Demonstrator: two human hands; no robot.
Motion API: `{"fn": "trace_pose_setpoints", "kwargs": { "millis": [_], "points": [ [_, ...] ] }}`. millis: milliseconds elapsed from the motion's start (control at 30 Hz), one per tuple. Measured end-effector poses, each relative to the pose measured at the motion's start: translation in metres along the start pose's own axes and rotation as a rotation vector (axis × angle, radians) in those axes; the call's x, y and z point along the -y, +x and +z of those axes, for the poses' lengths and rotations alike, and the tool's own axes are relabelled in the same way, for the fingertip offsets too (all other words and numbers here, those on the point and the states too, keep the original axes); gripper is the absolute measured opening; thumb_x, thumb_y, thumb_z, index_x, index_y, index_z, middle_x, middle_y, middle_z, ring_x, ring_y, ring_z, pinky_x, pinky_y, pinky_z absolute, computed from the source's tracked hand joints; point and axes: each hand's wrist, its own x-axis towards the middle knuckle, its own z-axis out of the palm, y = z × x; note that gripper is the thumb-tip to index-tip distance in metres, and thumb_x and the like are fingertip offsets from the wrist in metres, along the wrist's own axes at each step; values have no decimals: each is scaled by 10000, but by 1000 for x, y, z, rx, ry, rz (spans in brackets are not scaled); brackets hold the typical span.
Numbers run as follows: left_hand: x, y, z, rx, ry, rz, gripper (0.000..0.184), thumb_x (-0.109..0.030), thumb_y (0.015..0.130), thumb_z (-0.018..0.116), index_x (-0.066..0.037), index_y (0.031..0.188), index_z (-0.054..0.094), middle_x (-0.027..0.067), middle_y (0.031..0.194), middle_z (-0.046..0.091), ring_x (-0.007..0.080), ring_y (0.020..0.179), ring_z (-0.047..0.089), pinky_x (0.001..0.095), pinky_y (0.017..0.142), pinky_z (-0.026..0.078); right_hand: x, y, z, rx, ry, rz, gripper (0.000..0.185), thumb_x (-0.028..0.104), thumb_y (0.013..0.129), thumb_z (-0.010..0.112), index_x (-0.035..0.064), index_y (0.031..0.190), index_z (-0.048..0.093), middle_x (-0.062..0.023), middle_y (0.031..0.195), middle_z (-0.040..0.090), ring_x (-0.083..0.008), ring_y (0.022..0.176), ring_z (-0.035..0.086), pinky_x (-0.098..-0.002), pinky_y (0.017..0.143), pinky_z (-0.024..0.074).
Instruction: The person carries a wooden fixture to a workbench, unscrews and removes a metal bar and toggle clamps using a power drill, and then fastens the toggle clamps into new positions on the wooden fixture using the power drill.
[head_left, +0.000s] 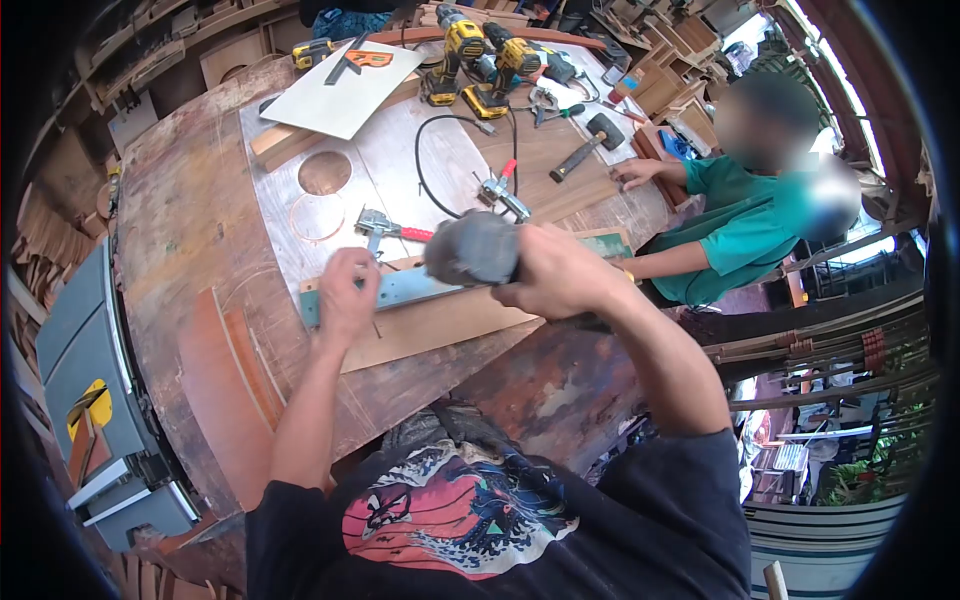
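Observation:
My right hand (560,270) is wrapped round a dark grey power tool (472,250), seen from its back end; its tip is hidden. The tool is over a blue-green strip (415,287) lying along a brown board (440,328) at the table's near edge. At the strip's left part is my left hand (350,292), fingers curled together; whatever they pinch is too small to make out. Just beyond it sits a toggle clamp (378,224) with a red handle. Another red-handled toggle clamp (503,193) lies farther back.
Two yellow-black cordless drills (463,45) stand at the back, near a mallet (588,146) and a black cable (420,165). A white panel (345,88) carries an orange-black square (362,60). At right a person in a green shirt (740,240) rests a hand (635,172) on the table (170,200).

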Motion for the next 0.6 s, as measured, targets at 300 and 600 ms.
{"fn": "trace_pose_setpoints", "kwargs": {
  "millis": [300, 600],
  "points": [
    [-63, 12, 44, 375, 248, 247, 614, -275, 784, 831, -45, 1323, 646, 134, 1393, 598, 338, 1352, 475, 494, 1159, 332, -98, -33, 33, 15, 152, 158, 366, 202, 773, 759, -78, 990, 669, -326, 942, 695, -465, 979, 687, -503, 853, 535],
    [-59, -10, 70, 295, 217, 137, 410, -124, 787, 793, -45, 1184, 726, 114, 1312, 666, 336, 1318, 531, 487, 1136, 362, -114, 12, 21, 86, 55, -159, 379, 170, 753, 727, -75, 1034, 652, -311, 917, 710, -466, 982, 691, -507, 871, 562]
  ]
}}
